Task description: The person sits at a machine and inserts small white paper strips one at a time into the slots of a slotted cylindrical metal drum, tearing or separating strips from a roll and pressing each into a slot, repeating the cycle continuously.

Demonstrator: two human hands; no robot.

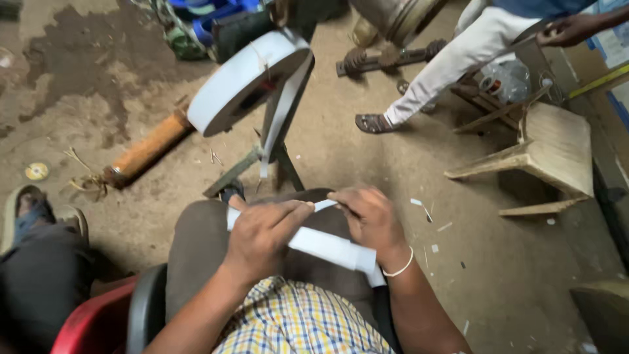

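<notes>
At the left edge of the frame one sandalled foot (29, 210) of another person rests on the dusty floor (498, 275); just right of it, one rust-orange cylinder (147, 149) lies tilted; above the centre one large roll of white tape (246, 78), flat and disc-shaped, sits on a dark metal stand (278, 160), a strip hanging down from it. Low in the centre, the left hand (262, 236) is clenched on one flat white strip (324, 246), smooth and papery, which lies slantwise across the lap; the right hand (370, 219), one pale bangle at its wrist, pinches the strip's upper end between fingertips. At the right, one rough wooden stool (557, 154) lies tipped; a person in pale trousers (452, 59) steps across the upper right.
</notes>
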